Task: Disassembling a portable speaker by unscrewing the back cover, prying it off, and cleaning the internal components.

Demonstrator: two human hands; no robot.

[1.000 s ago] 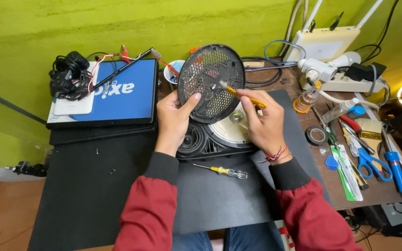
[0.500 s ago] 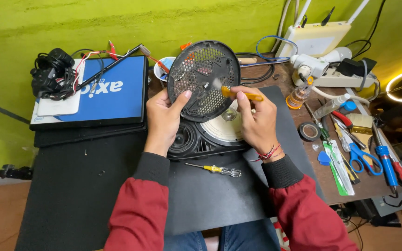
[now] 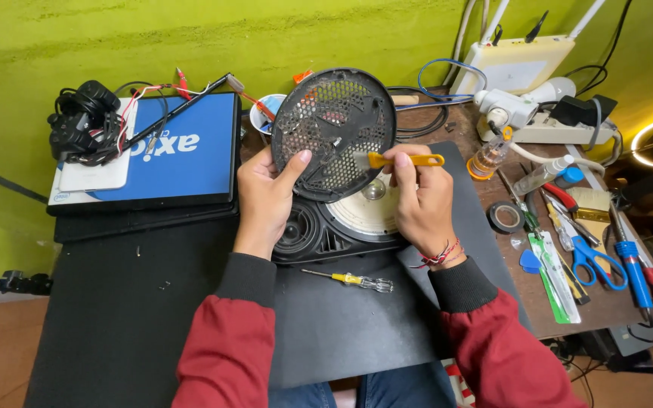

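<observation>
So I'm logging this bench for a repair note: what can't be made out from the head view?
- Brush bristles: blurred against the round black grille.
- Speaker housing: its upper part is hidden by the grille and both hands.
- Left hand fingers: behind the grille, only the thumb shows.
- Right hand palm: turned away.
- Soldering tools: cords cut off at the right edge.

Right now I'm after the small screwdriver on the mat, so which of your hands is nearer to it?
Right. The right hand holds a yellow brush just above and right of the screwdriver. The left hand grips the black round grille, farther up and to the left.
</observation>
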